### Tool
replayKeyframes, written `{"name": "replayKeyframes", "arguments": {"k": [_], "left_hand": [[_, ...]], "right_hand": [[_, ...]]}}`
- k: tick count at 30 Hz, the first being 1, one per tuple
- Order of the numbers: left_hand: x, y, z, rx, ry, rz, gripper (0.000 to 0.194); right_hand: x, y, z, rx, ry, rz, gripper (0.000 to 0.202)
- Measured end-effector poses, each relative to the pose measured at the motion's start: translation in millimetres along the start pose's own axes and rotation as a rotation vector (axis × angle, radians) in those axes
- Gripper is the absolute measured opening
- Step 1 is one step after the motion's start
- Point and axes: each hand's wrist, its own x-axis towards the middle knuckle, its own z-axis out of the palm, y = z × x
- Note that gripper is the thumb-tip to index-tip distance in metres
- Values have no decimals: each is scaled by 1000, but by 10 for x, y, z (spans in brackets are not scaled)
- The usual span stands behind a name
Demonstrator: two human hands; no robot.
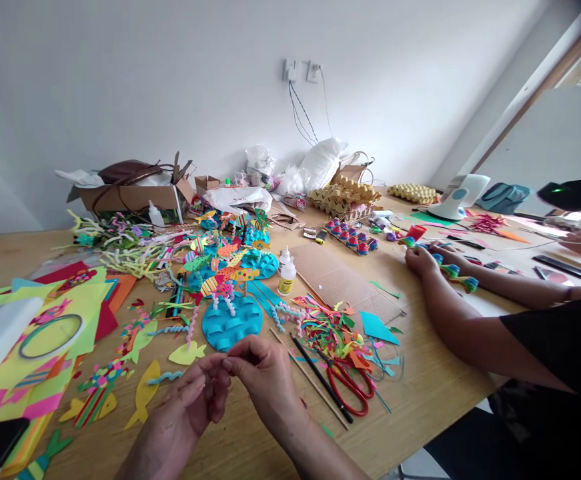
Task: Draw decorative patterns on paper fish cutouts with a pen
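Observation:
My left hand (183, 407) is turned partly palm up near the table's front edge, its fingers curled and closed. My right hand (267, 373) is closed in a pinch, and its fingertips meet those of the left. Whatever lies between them is too small or hidden to make out. Just beyond sits a round blue base (233, 323) of woven paper strips, with patterned paper fish (220, 283) standing above it. A plain yellow paper fish (187, 353) lies beside the base. Left of my hands, a larger yellow fish (145, 393) touches a twisted blue strip (167, 377).
Red-handled scissors (353, 393), a black pencil (323, 380) and a wooden stick (310, 379) lie at right, near paper scraps (330, 333). Glue bottles (287, 275) stand behind. Coloured sheets (85, 313) cover the left. A co-worker's arms (450, 313) reach in from the right.

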Motion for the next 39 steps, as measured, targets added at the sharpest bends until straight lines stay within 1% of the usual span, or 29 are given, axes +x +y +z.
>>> {"name": "replayKeyframes", "arguments": {"k": [5,11,14,17,19,23,26,30,34,37,39], "left_hand": [[6,-19,-51,11,20,-27,35],[30,-2,-50,-71,4,-46,32],[25,11,-25,-144,-16,-55,31],[25,13,-2,-231,-34,-68,29],[28,4,4,-259,-54,-63,28],[26,-22,-5,-229,-96,-52,28],[16,-29,-14,-179,-118,-43,30],[0,-12,-12,-115,-128,-42,30],[-12,-1,-9,-78,-124,-40,32],[-17,-10,-19,-59,-125,-29,36],[-21,-18,-31,-60,-133,-30,36]], "right_hand": [[2,23,32,-13,-15,34,13],[0,-9,49,-102,4,-65,15],[-13,-17,65,-18,-4,-110,9],[-16,2,84,101,-37,-111,17],[-6,26,94,150,-49,-99,16],[26,75,105,254,-59,-33,11],[43,95,98,290,-26,-17,11],[34,99,75,233,15,-51,10],[-1,102,56,157,57,-140,9],[-16,105,45,56,75,-225,9],[-11,103,42,-1,81,-246,9]]}}
